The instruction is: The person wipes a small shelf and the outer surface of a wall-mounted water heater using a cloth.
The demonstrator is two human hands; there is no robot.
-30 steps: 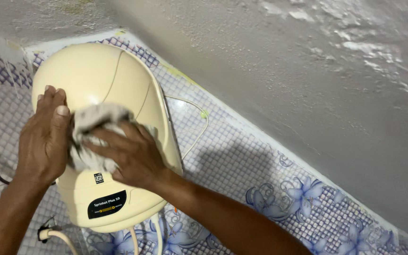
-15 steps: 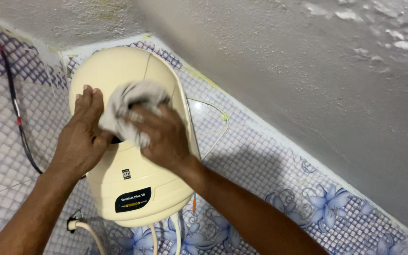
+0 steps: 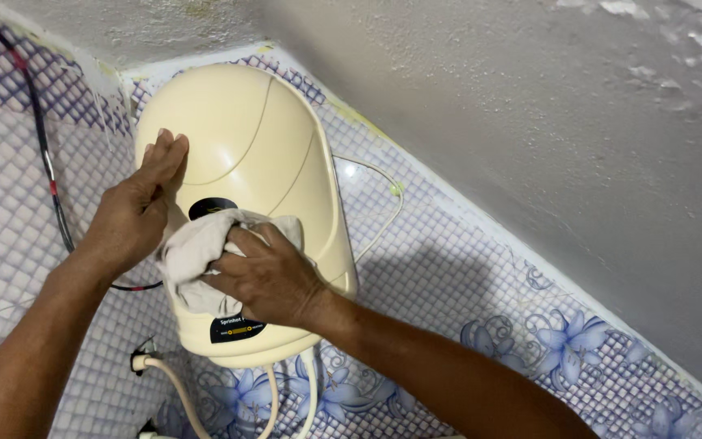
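The right hand (image 3: 270, 280) has its grip bunched on a rag (image 3: 197, 252) against the cream water heater (image 3: 245, 162) mounted on the tiled wall (image 3: 465, 268); the left hand (image 3: 136, 211) rests flat, empty. Hard rubbing could tug the white cords (image 3: 286, 398) below.

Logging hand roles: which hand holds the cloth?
The right hand presses the pale cloth against the cream water heater; the left hand rests flat, empty.

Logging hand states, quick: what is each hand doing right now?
Left hand: open, flat against the cream water heater.
Right hand: closed on the white cloth, pressing it to the heater front.
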